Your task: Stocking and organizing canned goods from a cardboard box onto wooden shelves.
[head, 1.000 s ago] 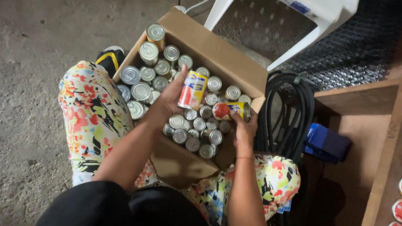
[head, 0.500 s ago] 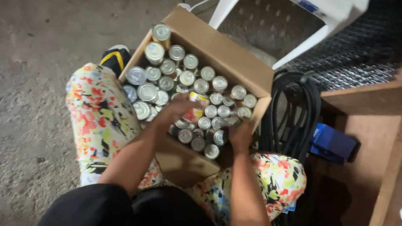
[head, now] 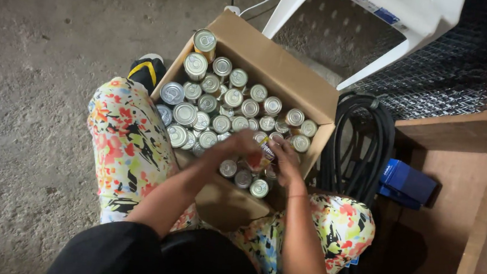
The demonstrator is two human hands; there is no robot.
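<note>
Red-and-yellow labelled can (head: 261, 154): tilted, gripped between my left hand (head: 242, 143) and right hand (head: 284, 160), low over silver-lidded cans (head: 223, 103) packed upright in open cardboard box (head: 284, 70).

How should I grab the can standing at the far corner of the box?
Probably from straight above, fingers around the round side just under the lid. That corner can stands upright and sticks up higher than the others, but the cardboard box wall and neighbouring cans crowd its lower sides, so only its top part looks free.
</note>
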